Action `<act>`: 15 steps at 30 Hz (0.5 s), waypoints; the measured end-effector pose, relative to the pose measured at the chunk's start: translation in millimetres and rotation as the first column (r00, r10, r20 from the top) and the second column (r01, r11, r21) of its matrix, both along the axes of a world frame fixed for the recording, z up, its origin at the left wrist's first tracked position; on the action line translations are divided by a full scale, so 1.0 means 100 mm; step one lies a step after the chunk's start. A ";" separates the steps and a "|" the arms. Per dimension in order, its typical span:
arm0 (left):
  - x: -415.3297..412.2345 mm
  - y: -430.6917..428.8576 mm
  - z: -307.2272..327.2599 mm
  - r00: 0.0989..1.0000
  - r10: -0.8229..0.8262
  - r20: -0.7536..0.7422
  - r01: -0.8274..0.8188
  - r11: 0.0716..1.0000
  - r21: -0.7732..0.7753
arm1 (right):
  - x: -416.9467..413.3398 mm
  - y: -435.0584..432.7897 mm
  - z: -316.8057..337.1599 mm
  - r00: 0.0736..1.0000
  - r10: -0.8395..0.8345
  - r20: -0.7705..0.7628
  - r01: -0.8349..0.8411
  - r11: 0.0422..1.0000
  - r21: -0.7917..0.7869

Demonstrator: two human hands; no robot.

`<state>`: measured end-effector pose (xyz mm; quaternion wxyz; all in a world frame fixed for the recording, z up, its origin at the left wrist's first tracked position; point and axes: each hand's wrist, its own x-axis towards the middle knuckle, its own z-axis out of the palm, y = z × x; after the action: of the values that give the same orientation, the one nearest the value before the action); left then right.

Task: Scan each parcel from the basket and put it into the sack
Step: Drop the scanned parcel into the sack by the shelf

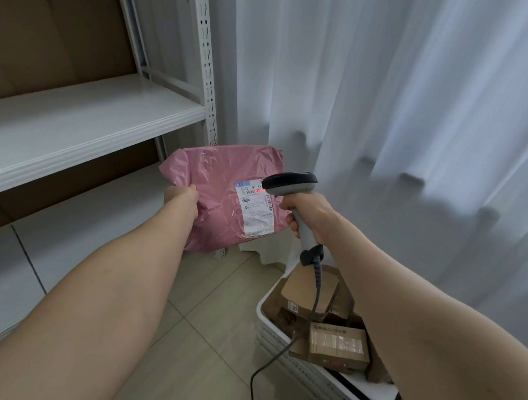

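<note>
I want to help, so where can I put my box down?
The white middle shelf shows bare, between the post and the brown cardboard behind. The floor tiles between the bottom shelf and the white basket are free, but the scanner cable trails there. The basket is crowded with parcels.

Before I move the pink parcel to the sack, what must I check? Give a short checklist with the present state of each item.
1. Grip of the left hand on the pink parcel: ok, the fingers pinch its left edge.
2. The right hand aims the scanner at the label: ok.
3. Red scan light on the label: ok, a red spot shows near its top.
4. Scan registered: cannot tell.
5. Place of the sack: cannot tell, no sack is in view.
6. The cable free of the basket: cannot tell, it passes in front of the boxes there.
</note>
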<state>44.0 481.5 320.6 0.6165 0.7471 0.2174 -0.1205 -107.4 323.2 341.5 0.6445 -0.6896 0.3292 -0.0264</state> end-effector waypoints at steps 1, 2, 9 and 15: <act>0.01 0.03 0.00 1.000 0.004 -0.001 -0.004 1.000 -0.004 | 0.01 0.02 -0.01 1.000 -0.005 0.003 0.005 1.000 0.005; 0.00 0.06 0.01 1.000 0.006 -0.002 -0.006 1.000 -0.007 | 0.01 0.05 -0.02 1.000 -0.012 0.013 0.012 1.000 0.019; -0.02 0.38 -0.10 1.000 0.026 0.005 -0.026 1.000 -0.008 | 0.06 0.29 -0.25 0.997 -0.074 0.021 0.070 0.986 0.150; -0.25 0.83 -0.22 0.997 0.070 -0.019 -0.070 0.998 -0.005 | 0.03 0.72 -0.54 0.992 -0.130 0.009 0.115 0.906 0.407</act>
<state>18.6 564.8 298.3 0.6202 0.7363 0.2488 -0.1065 -104.8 395.5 287.6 0.7765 -0.5183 0.3583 -0.0103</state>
